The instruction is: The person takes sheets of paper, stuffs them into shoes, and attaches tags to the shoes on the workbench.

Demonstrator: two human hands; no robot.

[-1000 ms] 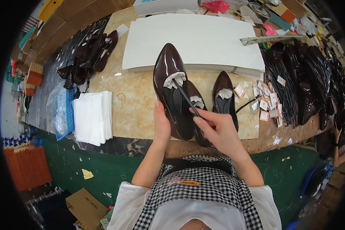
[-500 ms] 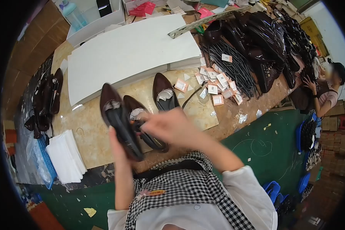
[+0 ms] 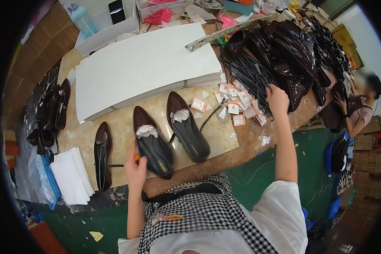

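My left hand (image 3: 136, 168) is closed at the left edge of a dark burgundy pointed flat shoe (image 3: 156, 154), with a small orange item (image 3: 136, 157) at its fingers that I cannot identify. White paper is stuffed in the toe. To the right lies a similar shoe (image 3: 193, 137), also stuffed with paper. A third shoe (image 3: 102, 154) rests on its side to the left. My right hand (image 3: 277, 100) reaches into a heap of thin black strips (image 3: 247, 67), its curled fingers on a strip.
White and peach tags (image 3: 244, 99) lie beside the strips. Stacked white sheets (image 3: 144, 70) and a metal ruler (image 3: 224, 34) are behind. Glossy dark shoes (image 3: 292, 51) are piled at right; white cloths (image 3: 72, 178) lie at left. A co-worker (image 3: 364, 106) is at far right.
The shoe held up in my left hand now lies at the left, and that hand is on the middle shoe. My right hand has moved from the shoes to the black strips.
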